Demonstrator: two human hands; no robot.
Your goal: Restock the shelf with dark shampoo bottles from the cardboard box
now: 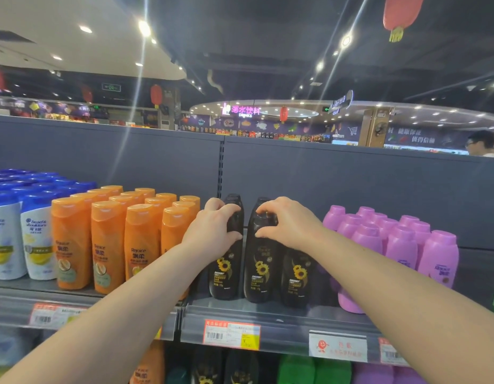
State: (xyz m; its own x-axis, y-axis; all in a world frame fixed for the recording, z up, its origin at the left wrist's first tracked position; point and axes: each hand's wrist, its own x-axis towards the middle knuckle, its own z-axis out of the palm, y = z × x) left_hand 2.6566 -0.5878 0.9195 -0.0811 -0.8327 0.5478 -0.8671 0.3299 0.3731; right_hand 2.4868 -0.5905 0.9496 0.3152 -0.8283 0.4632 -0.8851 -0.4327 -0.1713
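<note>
Three dark shampoo bottles with sunflower labels stand in the front row on the grey shelf [268,314], with more dark caps behind them. My left hand [212,231] is wrapped around the neck of the left dark bottle [225,270]. My right hand [287,223] grips the cap of the middle dark bottle [261,273]. A third dark bottle [297,278] stands to the right, under my right wrist. The cardboard box is out of view.
Orange bottles [110,242] crowd the left of the dark ones, with blue-capped white bottles [35,239] beyond. Purple bottles [401,245] stand at the right. The shelf's grey back panel [351,184] rises behind. A lower shelf holds dark, green and purple bottles.
</note>
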